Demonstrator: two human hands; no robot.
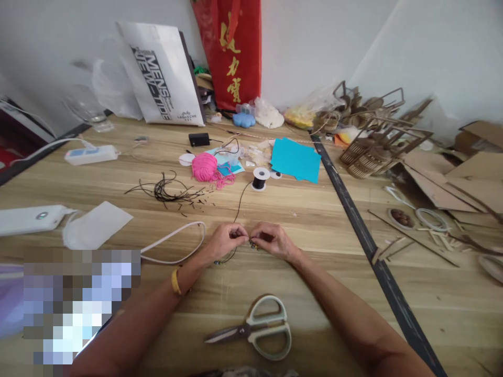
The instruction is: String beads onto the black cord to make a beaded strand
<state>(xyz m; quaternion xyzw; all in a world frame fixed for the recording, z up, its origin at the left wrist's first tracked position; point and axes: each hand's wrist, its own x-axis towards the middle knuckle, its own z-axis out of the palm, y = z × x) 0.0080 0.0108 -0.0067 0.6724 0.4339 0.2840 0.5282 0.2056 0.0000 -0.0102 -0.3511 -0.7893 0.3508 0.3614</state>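
Observation:
My left hand (228, 242) and my right hand (274, 241) meet over the middle of the table, fingertips pinched close together. Between them is a thin black cord (238, 207) strung with small dark and coloured beads (254, 244). Some beads hang under the right fingertips, and a few more lie below the left hand. The cord runs up to a white spool (260, 179) wound with black. Exactly where each fingertip grips is hidden. Nearer my body lie scissors (255, 325) with pale handles, blades pointing left.
Cut black cords (168, 191) lie at left, near pink yarn (205, 166). Blue sheets (295, 159) sit behind the spool. Left are a white looped strap (173, 242) and a power strip (91, 154). Woven baskets (367, 154) and cardboard (436, 180) crowd the right.

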